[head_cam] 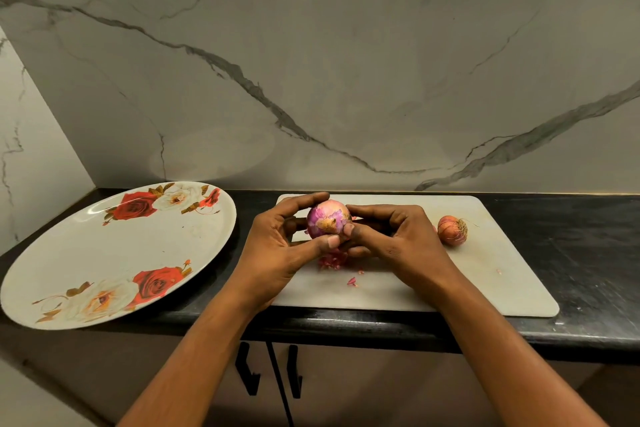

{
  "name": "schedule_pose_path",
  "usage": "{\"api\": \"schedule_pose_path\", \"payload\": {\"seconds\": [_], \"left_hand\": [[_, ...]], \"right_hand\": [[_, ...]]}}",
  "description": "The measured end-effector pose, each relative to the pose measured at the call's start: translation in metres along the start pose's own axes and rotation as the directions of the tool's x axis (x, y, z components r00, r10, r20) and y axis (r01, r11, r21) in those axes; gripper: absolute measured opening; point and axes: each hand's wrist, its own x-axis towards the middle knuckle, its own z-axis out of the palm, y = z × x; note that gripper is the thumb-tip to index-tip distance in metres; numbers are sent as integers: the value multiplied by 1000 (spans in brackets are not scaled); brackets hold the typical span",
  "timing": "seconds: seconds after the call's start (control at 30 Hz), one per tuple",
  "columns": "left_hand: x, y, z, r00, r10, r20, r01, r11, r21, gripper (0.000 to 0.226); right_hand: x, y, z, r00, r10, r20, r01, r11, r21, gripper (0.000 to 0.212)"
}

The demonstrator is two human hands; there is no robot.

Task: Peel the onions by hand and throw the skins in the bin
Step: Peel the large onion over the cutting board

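- Head view: a grey-veined marble wall fills the upper half, behind a black desk.
- A large white plate printed with red and white roses lies on the left part of the desk, just beside the board.
- A pale cutting board lies flat on the desk, right of the plate.
- The left hand grips the partly peeled onion from the left. Its fingers curl over the onion's top, and the thumb presses its lower front.
- The right hand grips the same onion from the right. Its fingers wrap the far side, and the thumb tip meets the left thumb on the front.
- That onion is held up above the board's left end, enclosed by both hands, with purple flesh and patches of dry skin showing.
- A second onion, unpeeled, lies on the board just right of the right hand.
- Reddish skin scraps lie on the board beneath the hands.
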Motion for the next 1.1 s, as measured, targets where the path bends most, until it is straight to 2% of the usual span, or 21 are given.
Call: {"api": "schedule_pose_path", "payload": {"seconds": [0.2, 0.37, 0.63, 0.8, 0.93, 1.1], "left_hand": [[1, 0, -1, 1000, -24, 11, 24, 999, -27, 63], [0, 1, -3, 999, -41, 11, 42, 995, -93, 62], [0, -2, -1, 1000, -14, 8, 15, 994, -112, 65], [0, -3, -2, 1000, 5, 24, -2, 995, -104, 60], [1, -5, -4, 999, -5, 53, 10, 997, -81, 62], [1, -8, -5, 994, -13, 109, 13, 1000, 3, 63]], "right_hand": [[1, 2, -2, 999, -33, -25, 31, 998, -50, 30], [2, 4, -1, 996, -73, -57, 68, 994, -85, 37], [3, 6, -1, 987, -67, -146, 61, 997, -51, 19], [3, 5, -3, 985, -79, -154, 72, 996, -55, 6], [3, 6, -3, 987, -91, -130, 81, 994, -78, 18], [0, 2, 1, 998, -3, -62, 3, 1000, -5, 41]]}}
